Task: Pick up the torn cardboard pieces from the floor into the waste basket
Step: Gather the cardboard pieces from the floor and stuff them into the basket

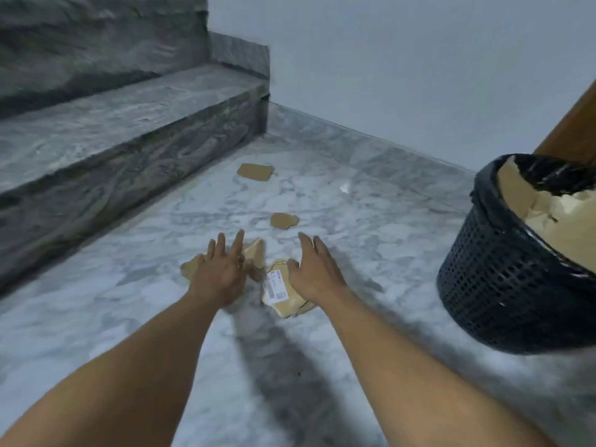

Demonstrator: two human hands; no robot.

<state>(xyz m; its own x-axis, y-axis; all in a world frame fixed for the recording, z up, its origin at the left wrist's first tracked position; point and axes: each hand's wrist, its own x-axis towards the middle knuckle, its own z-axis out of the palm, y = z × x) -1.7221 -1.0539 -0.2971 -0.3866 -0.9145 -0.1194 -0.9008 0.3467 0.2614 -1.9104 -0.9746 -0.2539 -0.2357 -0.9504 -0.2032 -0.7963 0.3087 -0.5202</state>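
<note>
Left hand point(219, 272), right hand point(314, 274): fingers spread wide, holding nothing, over near cardboard pieces point(276, 287). Two far pieces point(255, 171) beyond; basket point(483, 285) right, steps point(129, 130) left.

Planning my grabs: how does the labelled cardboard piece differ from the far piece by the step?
The labelled piece carries a white sticker; the far piece is plain brown. The right hand overlaps the labelled piece; the far piece lies alone. The labelled piece looks creased, the far piece flat. Both are torn cardboard on the floor.
</note>
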